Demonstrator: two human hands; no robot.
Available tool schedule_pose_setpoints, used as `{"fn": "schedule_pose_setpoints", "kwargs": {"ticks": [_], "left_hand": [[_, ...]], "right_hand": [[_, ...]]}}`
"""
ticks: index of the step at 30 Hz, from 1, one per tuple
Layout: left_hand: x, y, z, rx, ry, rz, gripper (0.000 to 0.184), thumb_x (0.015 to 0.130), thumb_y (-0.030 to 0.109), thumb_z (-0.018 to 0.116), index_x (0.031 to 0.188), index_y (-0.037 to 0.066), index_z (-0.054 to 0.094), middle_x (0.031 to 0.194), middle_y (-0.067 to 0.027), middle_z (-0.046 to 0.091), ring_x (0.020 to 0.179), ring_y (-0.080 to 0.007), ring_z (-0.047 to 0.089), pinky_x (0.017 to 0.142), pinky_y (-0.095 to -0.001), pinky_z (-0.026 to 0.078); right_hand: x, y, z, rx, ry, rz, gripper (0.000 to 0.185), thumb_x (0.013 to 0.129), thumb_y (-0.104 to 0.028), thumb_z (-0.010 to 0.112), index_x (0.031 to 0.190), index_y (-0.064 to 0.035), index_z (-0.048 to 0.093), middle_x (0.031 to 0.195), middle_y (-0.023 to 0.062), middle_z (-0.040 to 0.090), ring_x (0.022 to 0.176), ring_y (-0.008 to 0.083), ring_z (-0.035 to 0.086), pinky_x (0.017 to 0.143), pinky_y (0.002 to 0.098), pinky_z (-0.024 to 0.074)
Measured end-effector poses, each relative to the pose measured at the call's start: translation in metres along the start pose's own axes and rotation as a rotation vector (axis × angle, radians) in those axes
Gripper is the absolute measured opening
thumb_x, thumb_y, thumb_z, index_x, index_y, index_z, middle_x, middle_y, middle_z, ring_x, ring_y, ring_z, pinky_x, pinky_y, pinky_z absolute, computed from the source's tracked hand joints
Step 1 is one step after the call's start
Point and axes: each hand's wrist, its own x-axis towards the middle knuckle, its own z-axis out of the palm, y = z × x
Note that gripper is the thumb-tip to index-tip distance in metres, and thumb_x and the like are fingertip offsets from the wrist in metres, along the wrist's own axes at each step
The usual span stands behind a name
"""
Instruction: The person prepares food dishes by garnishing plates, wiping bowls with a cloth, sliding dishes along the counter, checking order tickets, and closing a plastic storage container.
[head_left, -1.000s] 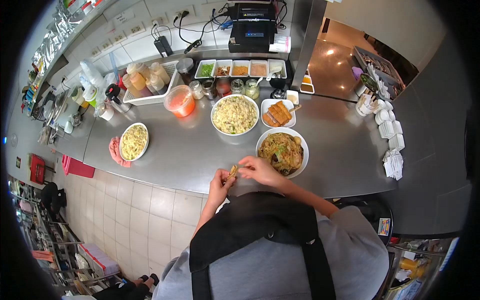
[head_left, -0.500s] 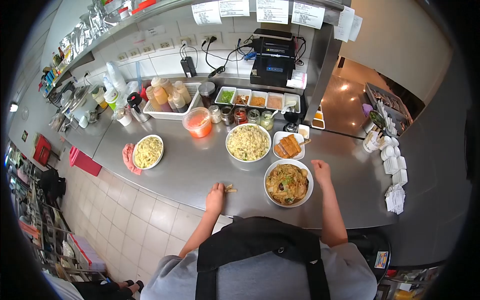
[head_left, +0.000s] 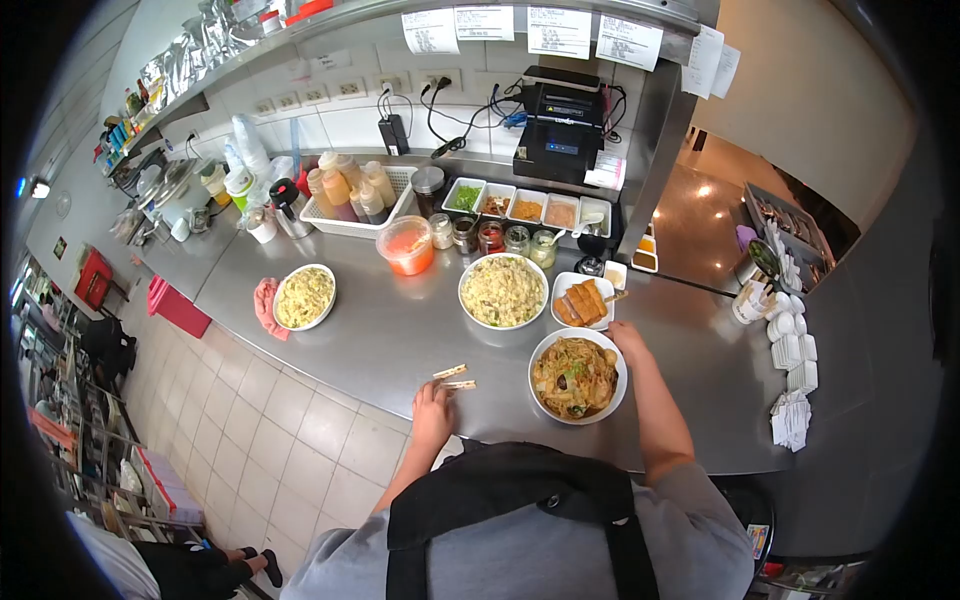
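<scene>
My left hand (head_left: 432,415) is closed near the counter's front edge, its fingertips on small wooden clips (head_left: 459,384) that look like clothespins. A bowl of noodles (head_left: 575,378) with vegetables and pieces of egg stands in front of me. The fingers of my right hand (head_left: 628,343) are at its upper right rim and appear to grip it; part of them is hidden. Just behind that bowl sits a square white dish (head_left: 556,318) of sliced fried cutlet (head_left: 582,302), with another wooden clip (head_left: 616,296) at its right edge. To its left is a large bowl of fried rice (head_left: 503,290).
A smaller bowl of fried rice (head_left: 304,297) stands at left beside a pink cloth (head_left: 267,308). Along the back are a basket of squeeze bottles (head_left: 350,190), a tub of reddish food (head_left: 405,245), jars, topping trays and a black printer (head_left: 557,140). White dishes (head_left: 802,376) are stacked at right.
My right hand has moved left onto the noodle bowl's rim. At my left hand, the wooden clips have spread apart and show more. The view has shifted slightly.
</scene>
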Motion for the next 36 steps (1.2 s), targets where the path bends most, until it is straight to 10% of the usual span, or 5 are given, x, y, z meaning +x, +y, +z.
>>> {"fn": "schedule_pose_setpoints", "kwargs": {"ticks": [24,30,36], "left_hand": [[0.025,0.049,0.012,-0.194,0.006,0.113,0.024,0.070,-0.002,0.056,0.093,0.002,0.062,0.110,-0.0161,0.058,0.103,-0.0347,0.054,0.089,-0.0421,0.044],[0.034,0.081,0.037,-0.711,-0.619,-0.235,0.037,0.098,0.019,0.035,0.129,0.001,0.044,0.103,-0.0172,0.062,0.072,-0.0211,0.067,0.066,-0.0321,0.055],[0.039,0.101,0.072,-1.110,-0.779,-0.508,0.045,0.100,0.025,0.035,0.140,0.005,0.029,0.104,-0.0176,0.061,0.081,-0.0270,0.066,0.069,-0.0361,0.058]], "right_hand": [[-0.063,-0.014,-0.031,0.030,0.347,0.096,0.028,0.087,-0.020,0.051,0.097,0.0044,0.061,0.070,0.0131,0.067,0.051,0.0115,0.061,0.043,0.0213,0.0452],[-0.092,0.019,-0.098,-0.059,0.601,0.092,0.028,0.087,-0.022,0.050,0.090,0.0033,0.061,0.064,0.0099,0.065,0.048,0.0155,0.062,0.040,0.0243,0.0473],[-0.114,0.056,-0.161,0.008,0.690,-0.037,0.027,0.090,-0.016,0.041,0.088,0.0054,0.057,0.064,0.0108,0.062,0.045,0.0149,0.058,0.040,0.0264,0.0488]]}}
